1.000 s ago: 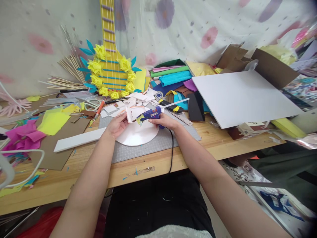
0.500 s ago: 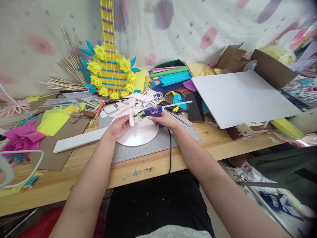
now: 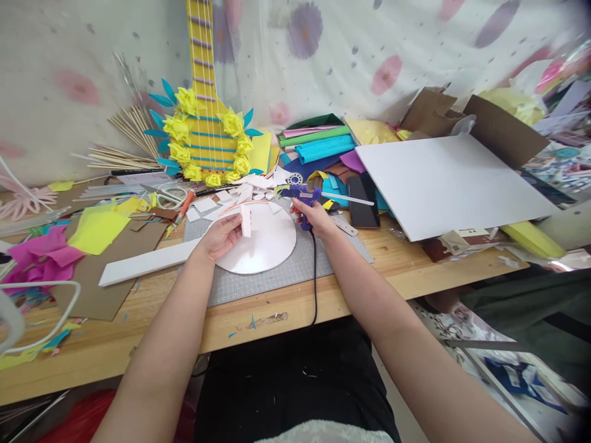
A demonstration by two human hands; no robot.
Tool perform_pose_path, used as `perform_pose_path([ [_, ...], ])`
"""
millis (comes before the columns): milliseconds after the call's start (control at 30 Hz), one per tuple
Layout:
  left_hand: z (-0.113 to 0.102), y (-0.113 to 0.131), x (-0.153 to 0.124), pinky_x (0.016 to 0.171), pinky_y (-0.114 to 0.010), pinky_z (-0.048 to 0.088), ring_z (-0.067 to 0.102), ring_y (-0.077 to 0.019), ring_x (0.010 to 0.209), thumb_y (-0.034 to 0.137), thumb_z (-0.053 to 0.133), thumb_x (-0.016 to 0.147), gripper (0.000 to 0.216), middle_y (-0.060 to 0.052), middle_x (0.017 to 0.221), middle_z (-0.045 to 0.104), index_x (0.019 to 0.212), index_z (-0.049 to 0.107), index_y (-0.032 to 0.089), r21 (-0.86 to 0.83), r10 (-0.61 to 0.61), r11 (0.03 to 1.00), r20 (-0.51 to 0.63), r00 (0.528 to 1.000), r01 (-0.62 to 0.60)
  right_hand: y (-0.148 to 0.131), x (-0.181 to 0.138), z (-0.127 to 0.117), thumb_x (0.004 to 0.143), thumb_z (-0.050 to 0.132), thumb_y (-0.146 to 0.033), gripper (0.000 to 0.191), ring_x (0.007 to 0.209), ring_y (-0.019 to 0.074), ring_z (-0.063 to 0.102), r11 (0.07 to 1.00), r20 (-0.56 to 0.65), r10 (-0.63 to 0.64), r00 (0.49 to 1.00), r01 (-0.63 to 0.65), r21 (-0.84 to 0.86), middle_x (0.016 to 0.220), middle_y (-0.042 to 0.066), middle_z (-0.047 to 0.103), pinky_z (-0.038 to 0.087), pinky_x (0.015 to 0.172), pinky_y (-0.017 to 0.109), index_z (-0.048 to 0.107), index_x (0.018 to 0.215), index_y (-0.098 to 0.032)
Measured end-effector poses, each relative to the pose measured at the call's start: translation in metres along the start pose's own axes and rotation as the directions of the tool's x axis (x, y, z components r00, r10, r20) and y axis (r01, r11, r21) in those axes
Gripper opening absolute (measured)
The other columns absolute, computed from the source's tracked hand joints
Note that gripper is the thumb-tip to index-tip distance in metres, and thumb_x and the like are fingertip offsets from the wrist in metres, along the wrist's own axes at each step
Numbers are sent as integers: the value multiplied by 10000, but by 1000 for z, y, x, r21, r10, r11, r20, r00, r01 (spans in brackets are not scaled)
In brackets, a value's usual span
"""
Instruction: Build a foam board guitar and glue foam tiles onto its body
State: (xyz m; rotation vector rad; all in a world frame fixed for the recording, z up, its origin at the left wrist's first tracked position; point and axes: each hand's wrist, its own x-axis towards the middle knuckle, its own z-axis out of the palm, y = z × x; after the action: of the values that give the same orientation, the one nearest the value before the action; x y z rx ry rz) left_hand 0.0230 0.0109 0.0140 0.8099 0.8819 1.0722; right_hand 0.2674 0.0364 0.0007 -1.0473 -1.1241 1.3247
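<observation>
Between the fingers of my left hand (image 3: 222, 235) is a small white foam board piece (image 3: 246, 221), held upright. My right hand (image 3: 314, 216) grips a blue hot glue gun (image 3: 305, 195), with a glue stick (image 3: 348, 198) jutting from its back and a black cord (image 3: 314, 283) hanging down. The gun's nozzle end points left, apart from the foam piece. Below both hands a round white board (image 3: 258, 249) lies on a grey cutting mat (image 3: 240, 289). A long white strip (image 3: 148, 263) runs out to the left of the round board.
A yellow paper guitar (image 3: 207, 144) with flowers stands at the back. White scraps (image 3: 244, 192), scissors (image 3: 170, 198) and an orange-handled tool (image 3: 185, 205) lie before it. A phone (image 3: 363, 200) and a large white board (image 3: 452, 184) are at the right.
My right hand has drawn the glue gun back to the right, away from the foam piece, and turned it a little. My left hand has stayed in place, still holding the piece.
</observation>
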Motion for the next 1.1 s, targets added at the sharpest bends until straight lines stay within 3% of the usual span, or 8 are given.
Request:
perform_pose_path([
  [100,10,-1,0,717,-211,500,614,-99,722,145,771,652,183,-24,821,715,828,721,151,124,118,987,-89,989,-106,-2,4,-5,557,738,-613,481,502,57,424,995,-113,-17,993,28,99,642,-27,562,403,455,203,542,682,-192],
  [200,30,-4,3,721,-258,490,605,-132,741,207,791,622,247,-27,820,696,848,712,146,398,208,908,-147,967,-135,-4,8,-10,579,715,-645,501,467,50,415,988,-183,-10,983,38,152,606,-30,551,384,428,204,506,652,-196],
  [367,77,-8,17,773,-362,457,646,-277,847,322,790,617,559,-93,849,677,1109,608,127,837,229,548,-127,965,-20,-2,11,-12,563,745,-631,512,429,31,389,970,-223,46,974,10,244,565,-36,536,355,391,190,501,618,-185],
  [467,101,-11,26,835,-386,429,613,-351,1025,320,767,629,620,-179,1022,665,1161,526,111,947,240,313,-154,958,74,-1,11,-11,578,757,-590,479,424,25,385,961,-223,60,973,4,275,555,-42,531,347,387,179,515,611,-179],
  [600,115,-17,38,851,-358,436,590,-318,1108,331,685,696,599,-193,1185,616,1205,435,138,975,217,87,-220,951,205,-3,11,-11,619,754,-517,414,417,22,388,951,-227,84,970,-10,309,562,-45,547,337,386,177,518,604,-178],
  [867,116,-26,52,820,-367,466,608,-318,1088,372,683,691,704,-222,1178,621,1267,363,124,959,249,27,-279,927,282,-7,11,-11,595,777,-500,402,417,24,384,942,-218,92,972,-13,336,558,-49,555,343,377,178,529,606,-183],
  [1033,112,-28,50,808,-399,466,617,-331,1052,441,623,763,625,-213,1112,642,1244,395,113,967,259,10,-248,933,254,-5,12,-11,589,776,-504,398,428,33,400,951,-224,74,972,-1,310,591,-39,588,353,384,188,534,624,-189],
  [1100,105,-26,47,830,-417,463,611,-325,1051,440,573,807,526,-196,1110,635,1202,435,121,984,275,16,-176,945,179,-5,12,-12,594,772,-498,394,429,34,399,951,-233,79,969,-3,308,588,-40,584,356,388,192,528,622,-190],
])
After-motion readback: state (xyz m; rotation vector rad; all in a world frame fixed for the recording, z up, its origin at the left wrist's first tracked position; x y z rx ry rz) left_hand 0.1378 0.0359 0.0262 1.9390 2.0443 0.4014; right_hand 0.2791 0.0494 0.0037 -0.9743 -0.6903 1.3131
